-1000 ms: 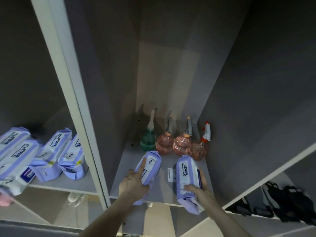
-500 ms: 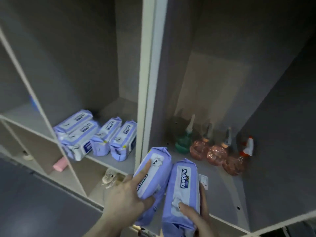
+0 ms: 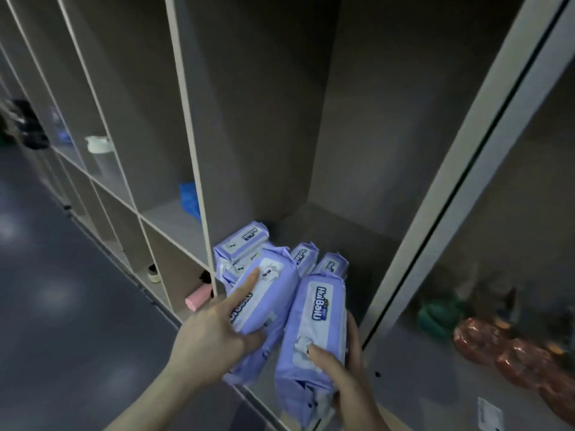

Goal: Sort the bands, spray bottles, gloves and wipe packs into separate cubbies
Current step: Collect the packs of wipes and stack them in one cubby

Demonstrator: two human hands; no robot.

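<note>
A purple wipe pack (image 3: 314, 334) gripped in the right hand (image 3: 348, 384) carries the brand name "HuiBaiLi" in blue letters on its white label. The same logo runs along the ends of three packs shelved behind (image 3: 249, 241), though too blurred to read fully. On the left-hand pack (image 3: 264, 309) the label is partly covered.

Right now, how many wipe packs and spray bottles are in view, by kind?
Held wipe packs: 2, one in the left hand, one in the right hand
Shelved wipe packs in the cubby: 4
Green spray bottle: 1
Orange spray bottles: 3, blurred
Total: 10
</note>
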